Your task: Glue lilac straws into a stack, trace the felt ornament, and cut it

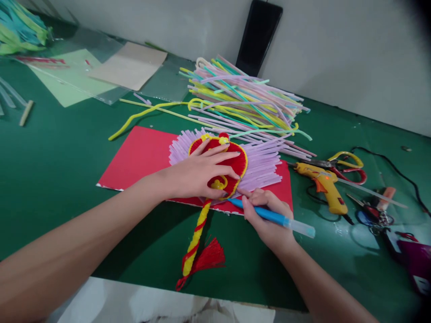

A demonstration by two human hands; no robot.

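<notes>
The left hand (202, 172) lies flat, fingers spread, pressing down on a red fan (235, 163) edged in yellow, with a fringe of lilac straws (261, 168) fanning out past the fingertips. The right hand (266, 220) sits just beside the left thumb, closed around a blue pen-like tool (272, 218) held like a pencil; its tip meets the fan's lower edge, and its clear end sticks out to the right of the knuckles. Under both hands lies a red sheet (138, 157), which reaches out to the left of the left hand on the green table (67, 148). Below the left hand, between the two forearms, the fan's handle (195, 237), twisted in yellow and red, runs toward the person and ends beside a red tassel (210, 256). Beyond the left fingertips, farther from the person, a loose heap of pastel straws (242, 96) rests on the table, with one long yellow straw (141, 114) curving away to its left. To the right of the right hand, near but apart from it, lies a yellow glue gun (325, 186), and behind that a pair of scissors (346, 163) with yellow and red handles. Far beyond the left forearm, well apart, pale sheets of paper (129, 65) lie on the table. A dark flat device (258, 36) leans against the wall behind the straw heap.
</notes>
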